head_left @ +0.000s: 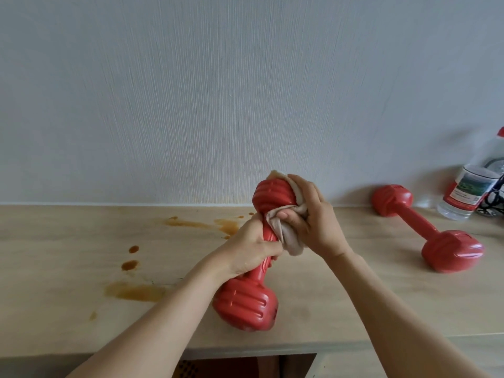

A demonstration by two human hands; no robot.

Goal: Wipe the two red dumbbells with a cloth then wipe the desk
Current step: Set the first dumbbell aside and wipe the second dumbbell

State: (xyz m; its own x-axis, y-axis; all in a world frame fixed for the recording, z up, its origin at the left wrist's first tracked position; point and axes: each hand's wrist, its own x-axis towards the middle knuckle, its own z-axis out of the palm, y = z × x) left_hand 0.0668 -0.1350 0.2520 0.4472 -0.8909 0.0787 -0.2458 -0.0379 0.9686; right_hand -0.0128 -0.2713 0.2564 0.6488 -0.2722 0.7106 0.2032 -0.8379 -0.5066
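My left hand [252, 248] grips the handle of a red dumbbell [245, 304], held tilted with its lower head near the desk's front edge and its upper head raised. My right hand [311, 216] holds a beige cloth [289, 236] wrapped against the upper head and the top of the handle. A second red dumbbell [425, 227] lies on the light wooden desk [68, 309] at the right, untouched. Brown liquid stains [136, 291] spread over the desk's left and middle.
A clear plastic bottle [469, 192] with a red and white label stands at the far right by the wall, beside a dark wire object [493, 197]. A pale textured wall [218, 91] rises directly behind the desk.
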